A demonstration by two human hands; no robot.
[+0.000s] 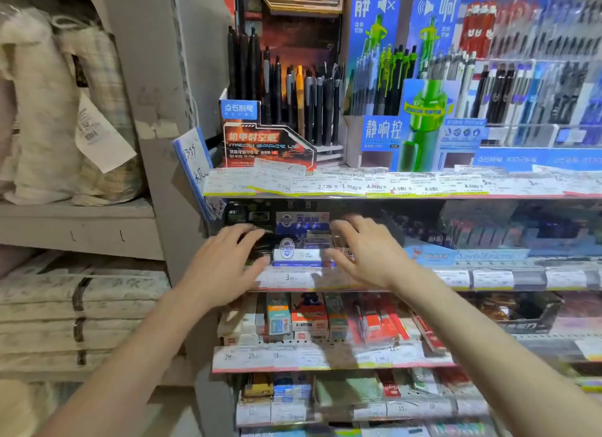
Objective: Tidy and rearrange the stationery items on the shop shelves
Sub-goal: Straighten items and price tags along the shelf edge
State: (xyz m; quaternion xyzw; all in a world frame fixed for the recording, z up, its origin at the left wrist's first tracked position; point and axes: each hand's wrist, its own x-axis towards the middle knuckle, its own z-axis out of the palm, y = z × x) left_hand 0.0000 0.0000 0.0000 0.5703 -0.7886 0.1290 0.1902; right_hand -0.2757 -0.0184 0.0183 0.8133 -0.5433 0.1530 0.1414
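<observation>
A blue-and-white pen display box (298, 242) stands on the second shelf, just behind the price-tag rail (293, 278). My left hand (224, 260) hovers at its left side, fingers spread over a dark box (257, 252). On the box's right, my right hand (361, 251) is also spread, fingers reaching over neighbouring packs. Neither hand holds anything. The image is blurred, so I cannot tell whether the fingers touch the boxes.
The top shelf carries a black-and-orange pen display (283, 111) and a blue-green pen display (417, 111). Lower shelves hold red and white refill boxes (309, 319). Grey shelving with wrapped bundles (65, 111) and stacked paper (75, 316) stands at the left.
</observation>
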